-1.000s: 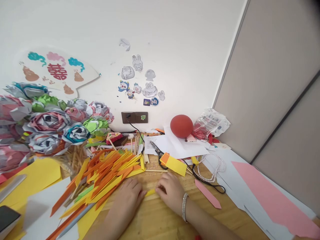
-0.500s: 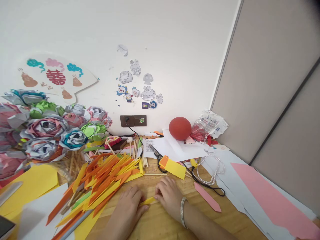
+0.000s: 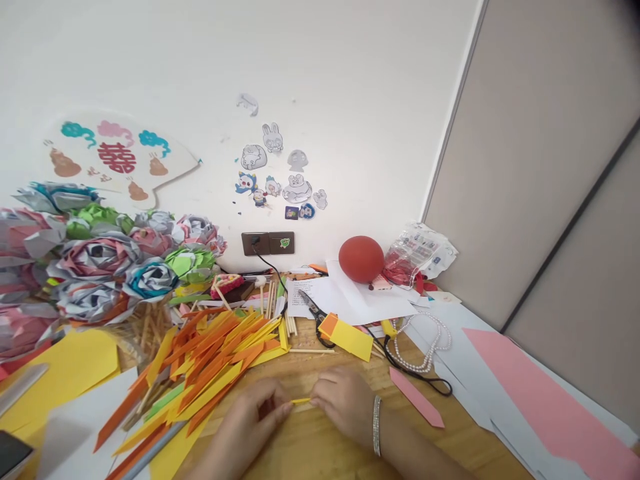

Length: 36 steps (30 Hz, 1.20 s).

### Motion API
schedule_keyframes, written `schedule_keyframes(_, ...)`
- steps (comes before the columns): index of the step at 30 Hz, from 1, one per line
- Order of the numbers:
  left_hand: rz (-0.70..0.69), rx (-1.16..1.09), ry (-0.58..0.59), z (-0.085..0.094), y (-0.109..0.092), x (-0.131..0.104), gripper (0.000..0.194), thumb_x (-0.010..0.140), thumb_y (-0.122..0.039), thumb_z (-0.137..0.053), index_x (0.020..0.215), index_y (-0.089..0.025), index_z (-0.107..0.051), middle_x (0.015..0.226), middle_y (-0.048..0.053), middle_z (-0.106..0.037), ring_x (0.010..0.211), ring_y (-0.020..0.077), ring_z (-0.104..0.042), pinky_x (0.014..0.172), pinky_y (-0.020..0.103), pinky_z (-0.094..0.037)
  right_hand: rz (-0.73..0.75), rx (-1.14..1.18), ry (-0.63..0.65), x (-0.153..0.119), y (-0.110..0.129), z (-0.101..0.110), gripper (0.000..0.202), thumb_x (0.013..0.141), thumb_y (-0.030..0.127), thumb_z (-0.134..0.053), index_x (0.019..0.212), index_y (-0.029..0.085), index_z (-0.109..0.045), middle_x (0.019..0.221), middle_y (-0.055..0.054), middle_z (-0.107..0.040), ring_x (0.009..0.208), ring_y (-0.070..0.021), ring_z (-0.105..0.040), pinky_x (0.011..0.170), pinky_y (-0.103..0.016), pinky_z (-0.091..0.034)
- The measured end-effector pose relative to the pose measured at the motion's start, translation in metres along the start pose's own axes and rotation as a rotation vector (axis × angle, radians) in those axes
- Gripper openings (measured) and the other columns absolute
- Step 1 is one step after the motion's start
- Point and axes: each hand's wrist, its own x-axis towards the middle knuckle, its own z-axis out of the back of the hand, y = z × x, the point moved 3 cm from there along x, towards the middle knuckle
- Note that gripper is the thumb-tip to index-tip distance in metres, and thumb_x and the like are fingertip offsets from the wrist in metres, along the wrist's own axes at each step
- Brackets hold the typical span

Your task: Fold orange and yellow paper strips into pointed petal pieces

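Yellow strip (image 3: 301, 401): located above the wooden table (image 3: 320, 453), between the hands — left hand (image 3: 257, 410) pinching one end between thumb and finger, right hand (image 3: 343, 398) closed on the other. The strip is narrow and appears folded; whether folding is complete cannot be told. Many orange and yellow strips (image 3: 220, 360) lie shaped and heaped at left. Beyond the hands, a yellow card (image 3: 353, 340) partly covers the scissors (image 3: 315, 312); a pink strip (image 3: 416, 398) lies at right.

White wall (image 3: 375, 100), grey partition (image 3: 560, 147), wooden table (image 3: 310, 447)
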Motion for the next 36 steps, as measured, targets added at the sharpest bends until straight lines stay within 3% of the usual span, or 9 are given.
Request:
schedule_keyframes(7,0.001,-0.022,0.027,0.003,-0.004,-0.001,0.018,0.078,-0.028,-0.045,0.064,-0.02,-0.053,0.061,-0.002,-0.055,0.058,0.0152,-0.053,0.055,0.024,-0.042,-0.058,0.197,0.079,-0.002,-0.005,-0.005,0.009,0.087,0.018,-0.054,0.084,0.019,-0.063,0.081,0.0,-0.069,0.075,-0.0135,-0.062,0.067,-0.021,-0.043)
schedule_keyframes(15,-0.197,0.113,-0.095,0.008,-0.004,-0.006,0.024,0.087,-0.026,-0.042,0.065,-0.021,-0.048,0.068,-0.001,-0.056,0.063,0.0136,-0.055,0.058,0.022,-0.044,-0.091,0.322,0.043,-0.005,-0.006,0.0,0.019,0.089,0.015,-0.046,0.093,0.019,-0.064,0.084,-0.003,-0.07,0.078,-0.0151,-0.064,0.07,-0.022,-0.046)
schedule_keyframes(18,-0.202,0.221,-0.306,0.03,0.013,-0.004,0.026,0.091,-0.029,-0.036,0.069,-0.022,-0.049,0.069,0.0,-0.056,0.064,0.0148,-0.055,0.059,0.024,-0.045,-0.151,0.296,-0.017,-0.007,-0.019,0.005,0.029,0.089,0.011,-0.038,0.103,0.019,-0.062,0.091,-0.005,-0.069,0.082,-0.0167,-0.064,0.072,-0.025,-0.047)
schedule_keyframes(21,-0.149,0.555,-0.62,0.066,0.038,-0.005,0.027,0.09,-0.033,-0.034,0.079,-0.021,-0.055,0.073,0.005,-0.06,0.073,0.0228,-0.058,0.071,0.036,-0.046,-0.29,0.188,-0.193,-0.009,-0.036,0.015,0.032,0.086,0.01,-0.036,0.107,0.018,-0.059,0.095,-0.007,-0.068,0.088,-0.0199,-0.062,0.078,-0.031,-0.047)
schedule_keyframes(24,-0.017,0.921,-0.572,0.08,0.06,-0.003,0.035,0.086,-0.016,-0.026,0.095,-0.017,-0.06,0.098,0.014,-0.064,0.09,0.0319,-0.059,0.071,0.043,-0.045,-0.433,0.017,-0.324,-0.011,-0.052,0.022,0.038,0.079,0.006,-0.044,0.114,0.015,-0.055,0.104,-0.011,-0.064,0.096,-0.0253,-0.057,0.084,-0.038,-0.045)
schedule_keyframes(26,-0.021,1.012,-0.53,0.076,0.066,-0.001,0.039,0.082,-0.012,-0.029,0.106,-0.014,-0.06,0.107,0.016,-0.064,0.096,0.0332,-0.058,0.074,0.044,-0.045,-0.492,-0.109,-0.299,-0.013,-0.061,0.02,0.045,0.072,0.002,-0.05,0.115,0.013,-0.055,0.109,-0.014,-0.062,0.097,-0.0289,-0.055,0.084,-0.042,-0.043)
schedule_keyframes(31,-0.122,0.925,-0.373,0.044,0.058,0.003,0.037,0.082,-0.016,-0.036,0.106,-0.017,-0.064,0.112,0.014,-0.065,0.102,0.0318,-0.059,0.081,0.046,-0.045,-0.448,-0.283,-0.163,-0.016,-0.076,0.005,0.021,0.074,0.002,-0.057,0.087,0.016,-0.065,0.099,-0.01,-0.067,0.094,-0.0273,-0.057,0.083,-0.039,-0.041)
schedule_keyframes(33,-0.139,0.91,-0.314,0.036,0.057,0.004,0.035,0.082,-0.017,-0.037,0.101,-0.017,-0.067,0.111,0.014,-0.066,0.103,0.0322,-0.058,0.084,0.047,-0.045,-0.403,-0.323,-0.172,-0.017,-0.078,0.003,0.02,0.078,0.002,-0.054,0.075,0.018,-0.065,0.087,-0.007,-0.069,0.087,-0.0243,-0.058,0.079,-0.036,-0.041)
schedule_keyframes(36,-0.132,0.932,-0.331,0.033,0.062,0.004,0.035,0.083,-0.018,-0.037,0.101,-0.013,-0.067,0.11,0.018,-0.065,0.104,0.036,-0.057,0.083,0.051,-0.044,-0.395,-0.374,-0.235,-0.018,-0.08,0.004,0.025,0.078,-0.001,-0.051,0.068,0.019,-0.062,0.072,-0.005,-0.066,0.075,-0.0222,-0.057,0.07,-0.034,-0.041)
